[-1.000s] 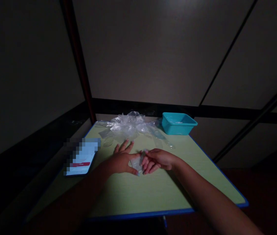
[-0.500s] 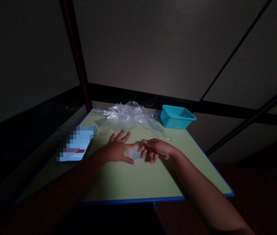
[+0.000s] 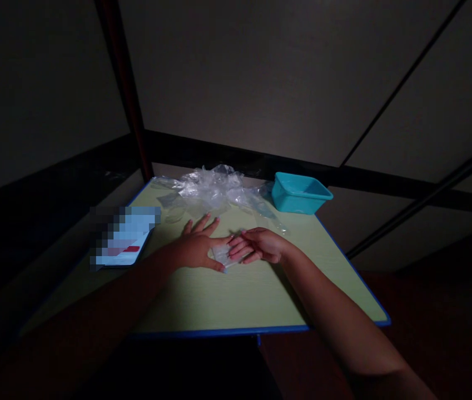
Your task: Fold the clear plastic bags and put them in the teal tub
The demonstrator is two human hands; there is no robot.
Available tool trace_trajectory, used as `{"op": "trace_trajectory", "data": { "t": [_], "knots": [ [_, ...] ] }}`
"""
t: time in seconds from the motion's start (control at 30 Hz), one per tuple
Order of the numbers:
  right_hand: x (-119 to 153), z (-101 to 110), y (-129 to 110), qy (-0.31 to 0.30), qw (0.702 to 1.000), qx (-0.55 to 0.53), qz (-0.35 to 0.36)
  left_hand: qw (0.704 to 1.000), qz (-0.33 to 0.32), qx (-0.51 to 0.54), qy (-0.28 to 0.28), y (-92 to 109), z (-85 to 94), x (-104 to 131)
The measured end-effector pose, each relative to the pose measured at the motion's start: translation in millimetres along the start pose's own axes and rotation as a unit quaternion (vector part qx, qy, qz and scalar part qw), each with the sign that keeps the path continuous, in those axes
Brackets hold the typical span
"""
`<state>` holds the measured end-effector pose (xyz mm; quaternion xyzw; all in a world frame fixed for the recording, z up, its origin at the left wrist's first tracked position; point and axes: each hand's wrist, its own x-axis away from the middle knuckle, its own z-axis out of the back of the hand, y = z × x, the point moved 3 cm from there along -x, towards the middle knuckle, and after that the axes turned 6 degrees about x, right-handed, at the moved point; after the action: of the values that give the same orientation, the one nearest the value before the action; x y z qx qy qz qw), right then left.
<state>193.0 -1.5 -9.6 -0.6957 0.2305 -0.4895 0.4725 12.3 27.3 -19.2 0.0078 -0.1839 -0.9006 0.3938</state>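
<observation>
A small clear plastic piece (image 3: 221, 255) lies flat on the table between my two hands. My left hand (image 3: 197, 248) is spread on the tabletop, its thumb and index finger at the left edge of the plastic. From the right, my right hand (image 3: 258, 244) reaches over the same piece with its fingers extended, the thumb near the index fingertip. Part of the plastic is hidden under the right fingers. Behind both hands sits a heap of crumpled clear plastic bags (image 3: 214, 189).
A turquoise basket (image 3: 298, 197) stands at the table's back right corner. On the left lies a phone (image 3: 129, 239) with a lit, partly blurred screen. The green table (image 3: 219, 303) has a blue edge, and dark panels rise behind it.
The fingers of my right hand have straightened and moved over the plastic piece. My left hand stays spread beside it. The whole view has shifted slightly.
</observation>
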Motion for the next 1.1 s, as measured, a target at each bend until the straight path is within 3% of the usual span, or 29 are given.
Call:
{"op": "trace_trajectory", "data": {
  "t": [0.63,0.9,1.1],
  "knots": [
    [3,1,-3,0.035,0.999,0.031,-0.014,1.0,-0.002,0.003,0.012,0,-0.6,2],
    [20,-2,-22,0.013,0.982,-0.086,0.166,1.0,-0.008,0.005,0.016,0,-1.8,3],
    [44,-10,-25,0.062,0.973,0.021,0.222,0.999,-0.018,0.028,0.025,2,-1.3,6]
  ]
}}
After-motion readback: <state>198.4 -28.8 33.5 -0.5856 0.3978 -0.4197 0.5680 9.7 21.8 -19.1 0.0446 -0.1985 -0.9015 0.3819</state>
